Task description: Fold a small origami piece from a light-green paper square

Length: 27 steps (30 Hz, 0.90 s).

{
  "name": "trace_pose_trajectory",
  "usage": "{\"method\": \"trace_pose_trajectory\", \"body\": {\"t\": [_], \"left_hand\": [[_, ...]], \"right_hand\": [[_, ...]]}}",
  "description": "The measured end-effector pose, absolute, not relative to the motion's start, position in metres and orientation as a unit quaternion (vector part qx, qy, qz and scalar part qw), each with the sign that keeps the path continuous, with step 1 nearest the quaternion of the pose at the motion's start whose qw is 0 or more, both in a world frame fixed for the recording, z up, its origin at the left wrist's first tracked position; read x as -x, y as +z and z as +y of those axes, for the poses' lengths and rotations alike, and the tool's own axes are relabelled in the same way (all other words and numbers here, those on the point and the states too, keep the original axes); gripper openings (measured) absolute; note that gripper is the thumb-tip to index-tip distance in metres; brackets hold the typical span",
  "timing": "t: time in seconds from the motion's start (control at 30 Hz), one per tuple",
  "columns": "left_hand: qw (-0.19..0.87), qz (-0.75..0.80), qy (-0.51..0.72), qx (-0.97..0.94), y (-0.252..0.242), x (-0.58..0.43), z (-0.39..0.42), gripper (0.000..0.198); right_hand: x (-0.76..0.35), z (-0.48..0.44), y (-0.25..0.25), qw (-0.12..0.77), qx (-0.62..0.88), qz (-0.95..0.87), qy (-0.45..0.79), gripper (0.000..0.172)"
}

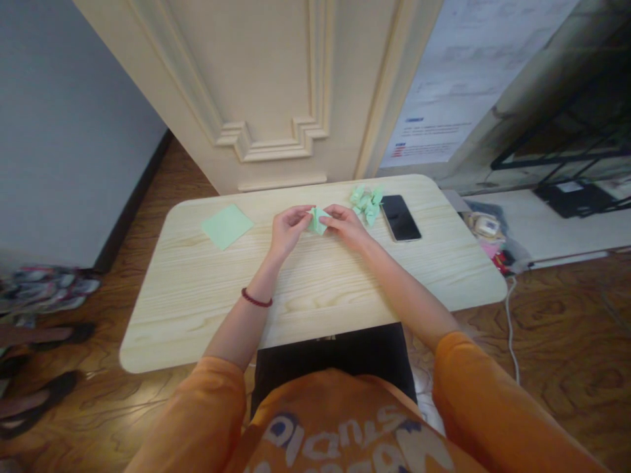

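Observation:
Between my two hands is a small folded piece of light green paper (318, 222), held just above the far middle of the table. My left hand (289, 226) pinches its left edge between thumb and fingers. On the other side, my right hand (346, 226) grips it with the thumb on the near face. Just beyond my right hand lies a cluster of folded green paper pieces (367, 202). A flat square green sheet (227, 226) rests on the table to the left of my left hand.
A dark-screened phone (401, 218) lies right of the paper cluster on the pale wooden table (315, 289). A panelled wall (276, 85) rises behind the far edge. Past the right edge sits a bag of small items (488, 230); at far left are a person's feet in sandals (44, 401).

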<state>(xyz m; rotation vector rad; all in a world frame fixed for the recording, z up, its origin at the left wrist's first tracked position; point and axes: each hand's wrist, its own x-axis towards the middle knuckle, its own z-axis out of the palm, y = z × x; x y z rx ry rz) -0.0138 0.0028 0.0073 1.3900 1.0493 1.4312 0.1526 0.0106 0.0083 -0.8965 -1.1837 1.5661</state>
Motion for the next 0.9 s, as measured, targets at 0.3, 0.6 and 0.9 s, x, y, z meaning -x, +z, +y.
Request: {"method": "trace_pose_trajectory", "body": {"t": [0.3, 0.6, 0.9], "left_hand": [[0.44, 0.42, 0.574, -0.547, 0.0089, 0.011, -0.0012, 0.036], [0.456, 0.423, 0.569, -0.538, 0.0068, 0.0109, 0.0006, 0.036], [0.439, 0.428, 0.529, -0.586, 0.0128, 0.0135, -0.0021, 0.025]], "right_hand": [[-0.1528, 0.0127, 0.0072, 0.487, 0.377, -0.507, 0.603, 0.037], [-0.1529, 0.0125, 0.0085, 0.501, 0.364, -0.517, 0.591, 0.033], [-0.1521, 0.012, 0.0068, 0.468, 0.386, -0.529, 0.593, 0.038]]}}
